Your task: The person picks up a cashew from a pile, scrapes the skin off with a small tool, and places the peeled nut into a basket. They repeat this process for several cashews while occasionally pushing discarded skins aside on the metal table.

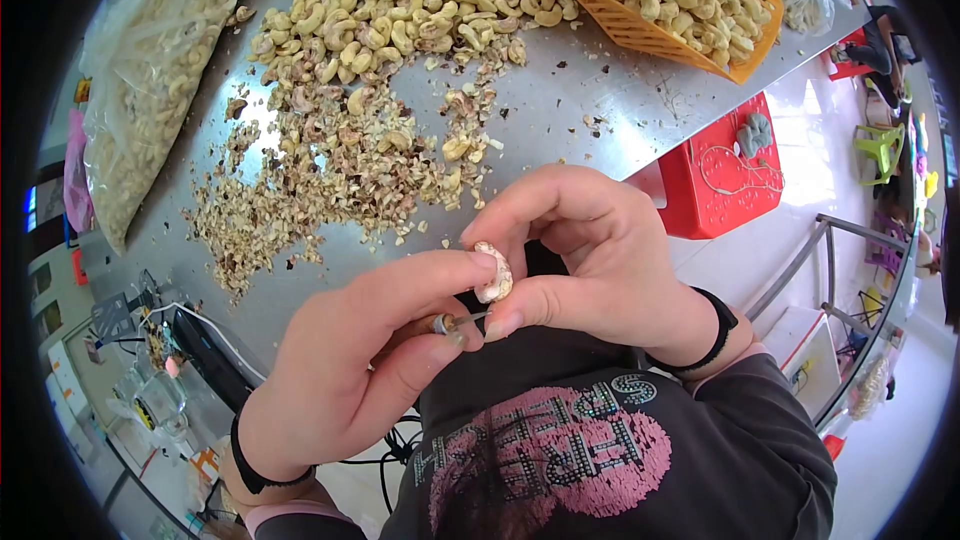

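Both my hands meet low in the middle of the view, above the table's near edge. My right hand (590, 260) pinches a pale cashew kernel (494, 278) with patches of skin on it between thumb and fingers. In my left hand (350, 360) is a small knife (468, 319), its thin blade pointing right, just under the kernel. The left index fingertip touches the kernel. Most of the knife's handle is hidden by my fingers. Beyond my hands lies a pile of cashew kernels (390, 0), with crumbs and skin flakes (320, 170) spread nearer me.
An orange basket (640, 35) full of cashews stands at the metal table's (560, 90) far right. A clear plastic bag (160, 70) of cashews lies on the left. A red stool (715, 185) is beside the table on the right.
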Demonstrator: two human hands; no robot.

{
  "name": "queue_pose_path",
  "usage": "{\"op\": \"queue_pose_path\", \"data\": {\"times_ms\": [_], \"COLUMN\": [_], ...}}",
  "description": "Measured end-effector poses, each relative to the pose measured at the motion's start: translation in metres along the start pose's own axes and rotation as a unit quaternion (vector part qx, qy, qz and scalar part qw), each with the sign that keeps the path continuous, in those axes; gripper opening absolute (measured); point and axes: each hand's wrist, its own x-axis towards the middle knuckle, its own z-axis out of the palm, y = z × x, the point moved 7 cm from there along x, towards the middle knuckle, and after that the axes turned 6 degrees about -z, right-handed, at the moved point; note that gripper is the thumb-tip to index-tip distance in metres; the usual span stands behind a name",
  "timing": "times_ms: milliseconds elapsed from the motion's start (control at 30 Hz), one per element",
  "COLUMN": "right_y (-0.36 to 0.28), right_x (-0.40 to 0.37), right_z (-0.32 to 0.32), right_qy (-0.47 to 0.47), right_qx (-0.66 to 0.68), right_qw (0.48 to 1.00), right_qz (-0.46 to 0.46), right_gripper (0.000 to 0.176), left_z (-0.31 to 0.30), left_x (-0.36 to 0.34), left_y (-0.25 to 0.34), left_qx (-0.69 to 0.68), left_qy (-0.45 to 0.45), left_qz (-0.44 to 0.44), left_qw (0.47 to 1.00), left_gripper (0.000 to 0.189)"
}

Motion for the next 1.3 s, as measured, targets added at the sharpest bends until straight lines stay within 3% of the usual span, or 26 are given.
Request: {"op": "queue_pose_path", "data": {"times_ms": [300, 433, 533, 733, 833, 900, 1033, 1233, 1300], "right_y": [0.000, 0.001, 0.003, 0.004, 0.004, 0.008, 0.009, 0.004, 0.005], "right_x": [0.000, -0.001, -0.002, -0.002, -0.004, -0.006, -0.005, -0.004, -0.004], "right_z": [0.001, 0.002, 0.004, 0.006, 0.006, 0.005, 0.006, 0.006, 0.005], "right_qy": [0.048, 0.071, 0.050, 0.114, 0.128, 0.149, 0.146, 0.108, 0.107], "right_qx": [-0.088, -0.080, -0.081, -0.050, -0.035, 0.011, 0.030, 0.001, -0.018], "right_qw": [0.995, 0.993, 0.995, 0.988, 0.986, 0.987, 0.987, 0.992, 0.992], "right_qz": [-0.016, -0.040, -0.032, -0.093, -0.098, -0.064, -0.059, -0.071, -0.064], "right_gripper": [0.031, 0.029, 0.036, 0.028, 0.028, 0.028, 0.027, 0.028, 0.029], "left_z": [-0.004, -0.003, -0.001, 0.000, 0.000, 0.001, 0.005, 0.015, 0.020], "left_x": [-0.004, -0.006, -0.007, -0.009, -0.011, -0.012, -0.007, -0.005, -0.004], "left_y": [-0.003, -0.005, -0.001, -0.001, -0.015, -0.031, -0.038, -0.052, -0.054], "left_qx": [0.086, 0.118, 0.169, 0.185, 0.091, -0.048, -0.191, -0.413, -0.505], "left_qy": [0.091, 0.113, 0.161, 0.223, 0.211, 0.189, 0.168, 0.093, 0.070], "left_qz": [0.025, 0.040, 0.069, 0.086, 0.012, -0.058, -0.080, -0.111, -0.131], "left_qw": [0.992, 0.986, 0.970, 0.953, 0.973, 0.979, 0.964, 0.899, 0.850], "left_gripper": [0.028, 0.031, 0.033, 0.031, 0.029, 0.028, 0.028, 0.030, 0.030]}}
